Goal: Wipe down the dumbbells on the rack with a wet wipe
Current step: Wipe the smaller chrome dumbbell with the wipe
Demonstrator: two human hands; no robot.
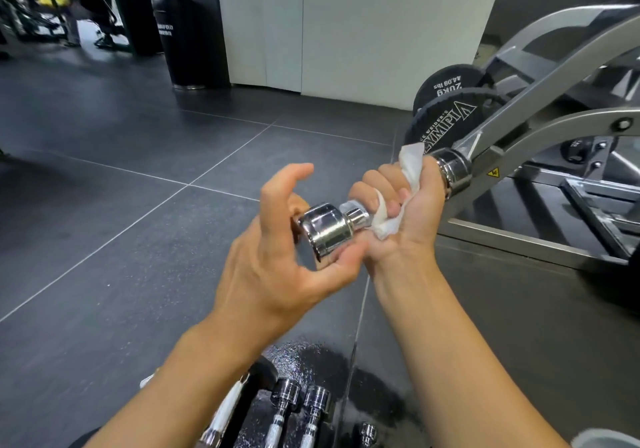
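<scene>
A chrome dumbbell (325, 227) is held in the air at chest height, slanting from lower left to upper right. My right hand (405, 205) is closed around its handle with a white wet wipe (391, 220) wrapped between palm and bar; a corner of the wipe sticks up above my fist. The far chrome head (453, 168) pokes out beyond that fist. My left hand (273, 257) cups the near head, thumb under it and fingers curled loosely above. Below, the rack (256, 409) holds more chrome dumbbells (301, 409), partly hidden by my forearms.
A grey weight machine (540, 129) with black plates (446, 118) stands close on the right. Dark tiled floor (121, 188) spreads to the left. A white partition (363, 32) and a black cylinder (187, 39) stand at the back.
</scene>
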